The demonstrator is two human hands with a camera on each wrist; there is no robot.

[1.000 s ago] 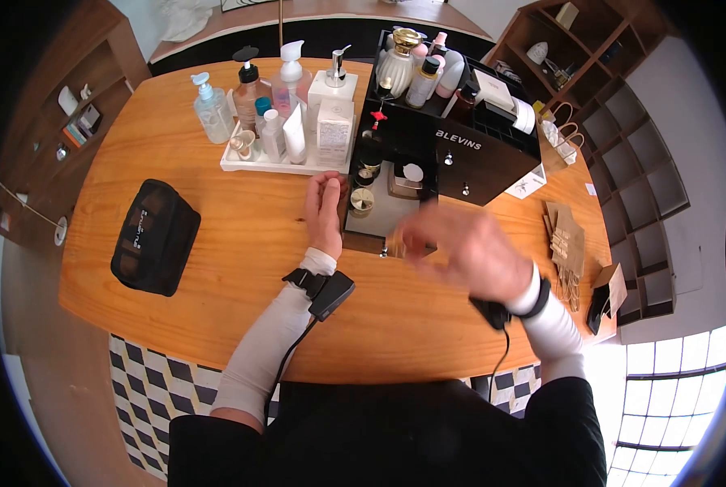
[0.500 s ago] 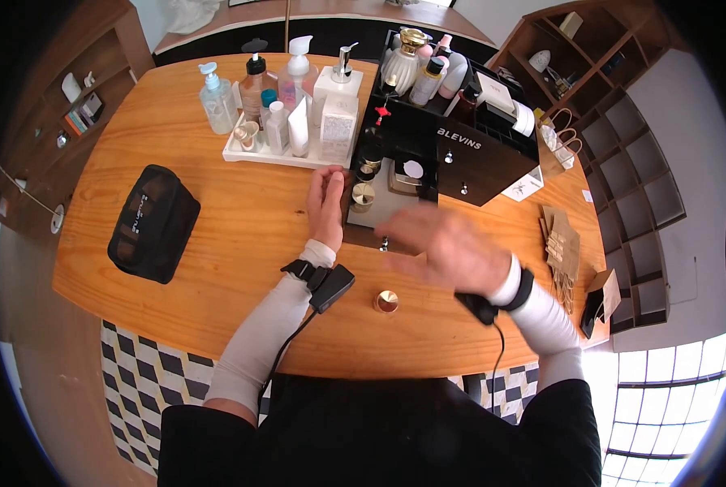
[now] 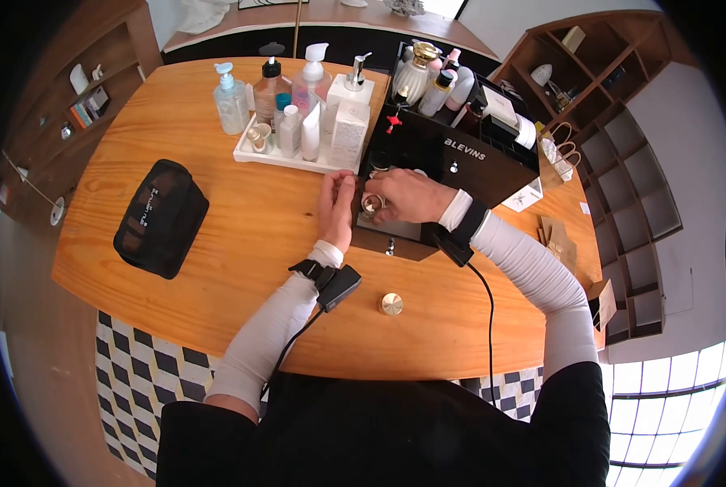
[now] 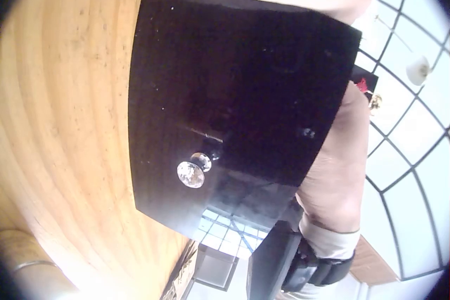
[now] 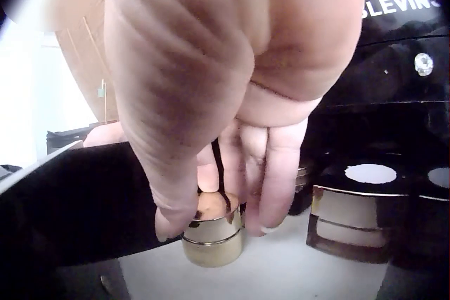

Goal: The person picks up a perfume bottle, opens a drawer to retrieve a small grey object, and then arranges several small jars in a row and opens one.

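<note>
A black drawer (image 3: 415, 246) is pulled out of the box marked BLEVINS (image 3: 493, 174). Inside it, my right hand (image 3: 414, 197) pinches a small gold-lidded jar (image 3: 372, 204) between thumb and fingers; the right wrist view shows the jar (image 5: 212, 240) standing on the drawer's pale floor, with a squarish jar (image 5: 349, 226) beside it. My left hand (image 3: 338, 209) rests upright along the drawer's left side, fingers nearly straight. Seen in the left wrist view, the drawer's front (image 4: 232, 103) has a clear knob (image 4: 190, 173). Another gold-topped jar (image 3: 391, 304) stands on the table before the drawer.
A white tray (image 3: 286, 160) of pump bottles and tubes is behind my left hand. A black mesh-sided bag (image 3: 161, 219) lies at the left. More bottles stand on top of the box. Brown paper bags (image 3: 557, 242) lie at the right of the wooden table (image 3: 249, 235).
My right hand has come down and left into the drawer and now pinches a jar there. A gold-topped jar, let go earlier, stands on the table. My left hand stays at the drawer's side.
</note>
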